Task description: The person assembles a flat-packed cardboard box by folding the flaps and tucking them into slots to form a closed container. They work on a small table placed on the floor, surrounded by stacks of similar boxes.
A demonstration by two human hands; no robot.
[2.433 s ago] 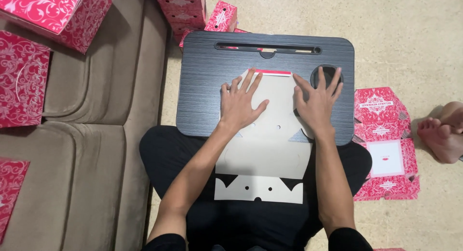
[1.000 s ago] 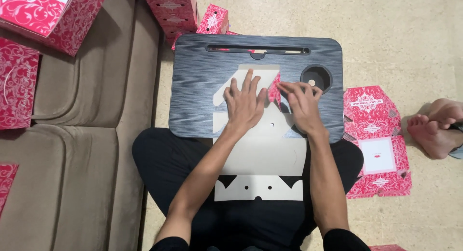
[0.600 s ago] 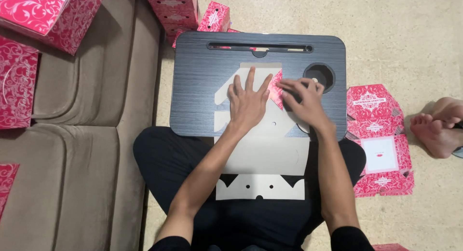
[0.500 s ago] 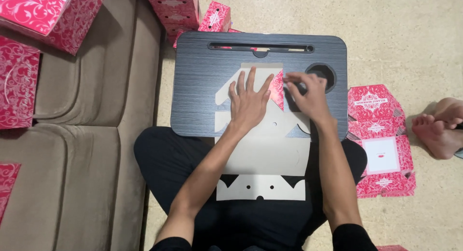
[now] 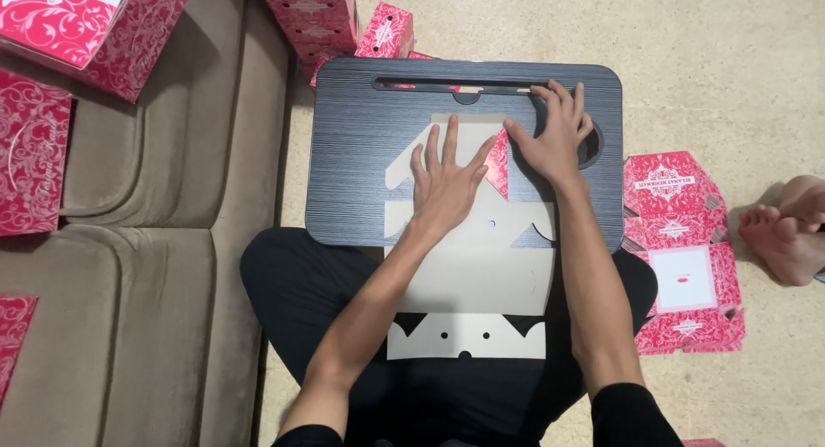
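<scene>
cardboard blank (image 5: 468,266): flat, plain side up, long axis runs from lap up onto lap desk (image 5: 352,172) | red side flap (image 5: 498,162) raised, between hands | left hand (image 5: 447,185) spread flat on blank, left of flap | right hand (image 5: 554,137) fingers splayed, thumb at flap's right edge, nearer | neither gripping

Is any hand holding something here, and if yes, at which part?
Nothing is gripped. The left hand presses flat on the unfolded cardboard box blank; the right hand presses its folded red flap at the side edge.
</scene>
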